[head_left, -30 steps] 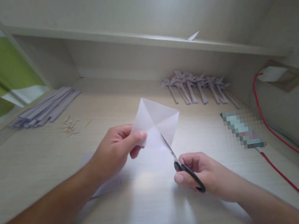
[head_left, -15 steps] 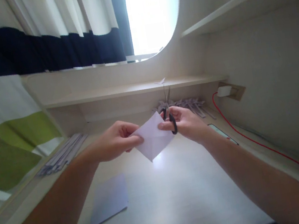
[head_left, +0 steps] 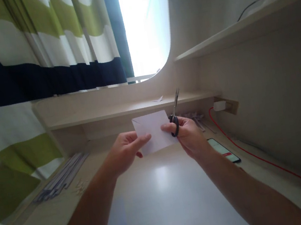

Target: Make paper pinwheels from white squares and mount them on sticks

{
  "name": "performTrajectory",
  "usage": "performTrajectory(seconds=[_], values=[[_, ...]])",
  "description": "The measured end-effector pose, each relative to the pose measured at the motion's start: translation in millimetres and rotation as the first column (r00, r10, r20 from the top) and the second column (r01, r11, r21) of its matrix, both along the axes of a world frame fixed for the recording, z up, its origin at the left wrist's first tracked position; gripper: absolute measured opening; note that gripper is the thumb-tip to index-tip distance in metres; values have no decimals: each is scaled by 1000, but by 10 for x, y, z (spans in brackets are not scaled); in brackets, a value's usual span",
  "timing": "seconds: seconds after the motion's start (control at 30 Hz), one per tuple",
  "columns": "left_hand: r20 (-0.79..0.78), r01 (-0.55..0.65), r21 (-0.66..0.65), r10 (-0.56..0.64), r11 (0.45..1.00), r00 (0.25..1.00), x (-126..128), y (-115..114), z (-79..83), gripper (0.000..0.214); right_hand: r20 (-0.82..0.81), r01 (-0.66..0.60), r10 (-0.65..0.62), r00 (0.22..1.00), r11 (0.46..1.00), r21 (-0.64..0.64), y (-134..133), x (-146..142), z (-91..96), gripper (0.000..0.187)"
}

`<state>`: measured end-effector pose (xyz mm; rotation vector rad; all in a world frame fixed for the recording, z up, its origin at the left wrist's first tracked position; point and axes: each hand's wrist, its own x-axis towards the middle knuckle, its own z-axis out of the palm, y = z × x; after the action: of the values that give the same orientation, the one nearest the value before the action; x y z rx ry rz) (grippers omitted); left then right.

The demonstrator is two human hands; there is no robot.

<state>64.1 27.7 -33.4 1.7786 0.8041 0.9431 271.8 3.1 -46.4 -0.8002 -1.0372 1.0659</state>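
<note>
A sheet of white paper (head_left: 154, 129), squarish and with a crease near its upper left corner, is held up above the desk between both hands. My left hand (head_left: 129, 148) pinches its left side, thumb on the near face. At the right edge, my right hand (head_left: 189, 133) grips the paper with its thumb. Black-handled scissors (head_left: 176, 102) hang on that same hand, a finger loop around the thumb and the blades pointing up and away, nearly closed. The fingers behind the paper are mostly hidden.
Bundled paper strips (head_left: 60, 178) lie at the left, with small pale bits (head_left: 80, 186) beside them. More strips (head_left: 197, 118) are behind my right hand. A phone (head_left: 223, 150), a red cable (head_left: 242, 153), a paper stack (head_left: 115, 224) and a folded scrap (head_left: 158, 99) on the shelf (head_left: 105, 114) surround the hands.
The paper has turned from a diamond-like slant to nearly level, with its top edge straight. The scissor blades have come closer together and tilt right. The view has tipped upward.
</note>
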Motion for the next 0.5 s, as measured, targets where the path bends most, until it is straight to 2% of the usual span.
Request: performTrajectory(seconds=[0.2,0.4,0.5], values=[[130,-30,-118,45,993,991,-20,39,-21,41,51,-49,51,997,998,-28,87,-40,-131,32],[42,-4,-190,12,982,999,-25,33,2,40,-28,-56,55,998,997,-52,120,-42,-156,30],[55,11,-213,1,977,998,-8,31,1,37,-54,-74,70,996,993,-87,120,-50,-176,31]])
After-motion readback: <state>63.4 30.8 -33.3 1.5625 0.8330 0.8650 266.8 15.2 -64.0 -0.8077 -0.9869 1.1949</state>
